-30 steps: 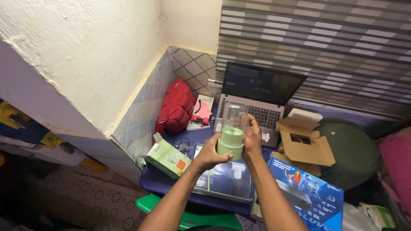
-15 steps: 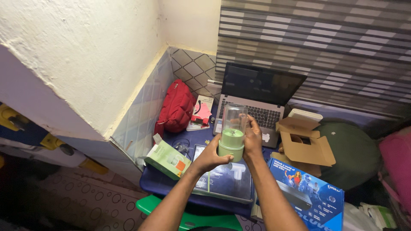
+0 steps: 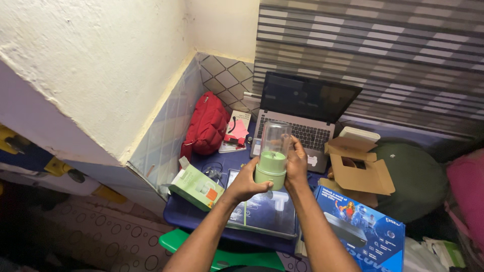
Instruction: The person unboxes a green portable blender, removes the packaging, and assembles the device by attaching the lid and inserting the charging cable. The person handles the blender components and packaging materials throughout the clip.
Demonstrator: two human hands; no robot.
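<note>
I hold a small portable blender (image 3: 273, 153) upright in front of me, above a blue table (image 3: 186, 216). It has a pale green base and a clear cup on top. My left hand (image 3: 246, 182) wraps the green base from the left. My right hand (image 3: 296, 165) grips the right side, fingers reaching up to where the clear cup meets the base. Below the blender lies a flat dark product box (image 3: 262, 214).
An open laptop (image 3: 302, 108) stands at the back. A red bag (image 3: 205, 126) leans in the tiled corner beside a pink-and-white booklet (image 3: 234, 132). A green carton (image 3: 195, 187) lies left, an open cardboard box (image 3: 355, 166) right, a blue printed box (image 3: 363, 229) at lower right.
The blender and both hands stay in nearly the same spot. My right hand's fingers have shifted slightly on the cup.
</note>
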